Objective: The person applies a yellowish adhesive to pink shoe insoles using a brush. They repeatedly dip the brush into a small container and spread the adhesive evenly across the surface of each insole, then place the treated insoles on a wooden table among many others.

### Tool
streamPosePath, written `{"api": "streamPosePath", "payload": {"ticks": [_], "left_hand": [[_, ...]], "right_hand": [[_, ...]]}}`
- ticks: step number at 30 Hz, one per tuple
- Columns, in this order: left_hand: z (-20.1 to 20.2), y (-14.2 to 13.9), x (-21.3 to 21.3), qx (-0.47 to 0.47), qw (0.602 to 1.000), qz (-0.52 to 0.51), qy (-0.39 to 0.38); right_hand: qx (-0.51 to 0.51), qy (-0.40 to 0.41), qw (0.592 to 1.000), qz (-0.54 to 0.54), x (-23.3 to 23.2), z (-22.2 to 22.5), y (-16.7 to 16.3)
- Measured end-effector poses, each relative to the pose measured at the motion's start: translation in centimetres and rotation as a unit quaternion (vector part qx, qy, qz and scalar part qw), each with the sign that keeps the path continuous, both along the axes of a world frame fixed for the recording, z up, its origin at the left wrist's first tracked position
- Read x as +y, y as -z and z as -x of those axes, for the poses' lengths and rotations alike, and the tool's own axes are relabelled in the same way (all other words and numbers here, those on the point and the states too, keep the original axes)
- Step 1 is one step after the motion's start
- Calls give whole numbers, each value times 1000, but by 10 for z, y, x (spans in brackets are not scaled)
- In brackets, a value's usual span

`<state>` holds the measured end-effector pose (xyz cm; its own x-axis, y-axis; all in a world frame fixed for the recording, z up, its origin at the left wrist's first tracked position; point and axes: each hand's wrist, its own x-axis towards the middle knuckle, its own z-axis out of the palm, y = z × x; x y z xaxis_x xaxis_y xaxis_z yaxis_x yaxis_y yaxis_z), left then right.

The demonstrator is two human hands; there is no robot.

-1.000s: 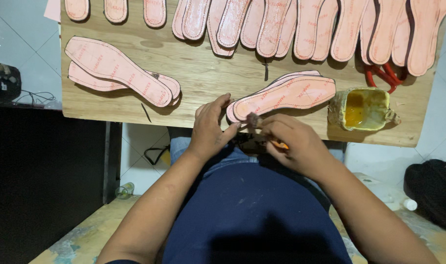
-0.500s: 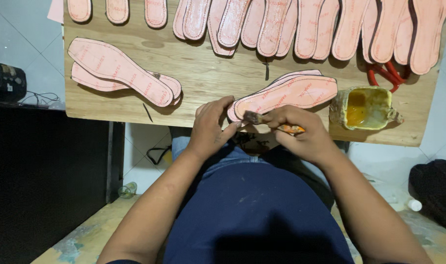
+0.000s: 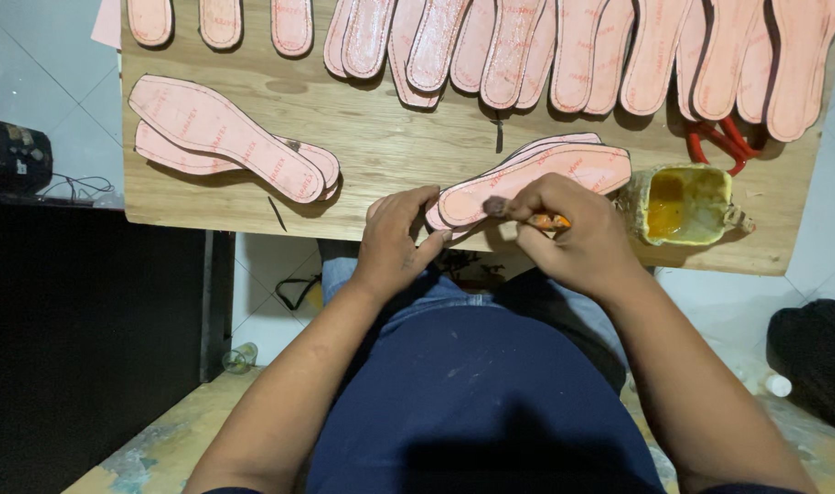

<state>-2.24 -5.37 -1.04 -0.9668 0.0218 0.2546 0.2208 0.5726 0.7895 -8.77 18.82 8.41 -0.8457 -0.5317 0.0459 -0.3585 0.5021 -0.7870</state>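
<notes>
- Left hand (image 3: 395,240): fingers spread and pressed flat on the near edge of the wooden board (image 3: 381,146), fingertips touching the heel end of a pink insole (image 3: 536,178); it grips nothing.
- Right hand (image 3: 573,233): closed around a small brush with an orange handle (image 3: 541,220); the dark bristle tip (image 3: 495,207) rests on the near end of the same insole.
- Pink insole under work: lies flat near the board's front edge, between the two hands, toe pointing right and away; it sits on top of at least one more insole of the same shape.
- Glue pot (image 3: 687,203): open container of yellow-amber adhesive, stained outside, on the board just right of the right hand.
- Pair of insoles (image 3: 225,139): stacked at the left of the board, well apart from the hands.
- Row of insoles (image 3: 545,50): many pink pieces overlapping along the far edge of the board.
- Red-handled tool (image 3: 715,142): partly hidden beneath the far-right insoles; its kind cannot be told.
- Dark bag (image 3: 815,361): on the floor at right.
- Person's lap: navy shirt and blue jeans, below the board.
</notes>
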Motion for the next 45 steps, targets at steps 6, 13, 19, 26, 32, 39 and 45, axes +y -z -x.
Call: {"api": "streamPosePath", "payload": {"ticks": [6, 13, 19, 26, 32, 39, 45], "left_hand": [[1, 2, -3, 0, 1000, 4, 0], [1, 7, -6, -9, 1000, 16, 4], [-1, 14, -4, -17, 1000, 10, -3], [-2, 11, -3, -22, 1000, 10, -2], [1, 0, 5, -21, 999, 26, 1], [14, 1, 23, 18, 999, 25, 7], [14, -6, 23, 27, 999, 25, -13]], "right_hand": [[-41, -73, 989, 120, -9, -3, 9], [-3, -41, 999, 31, -3, -8, 1], [-52, 42, 995, 69, -27, -1, 17], [168, 116, 979, 11, -34, 2, 20], [-31, 177, 977, 113, -17, -17, 20], [95, 226, 969, 38, 8, -6, 35], [80, 257, 943, 197, 41, 0, 23]]}}
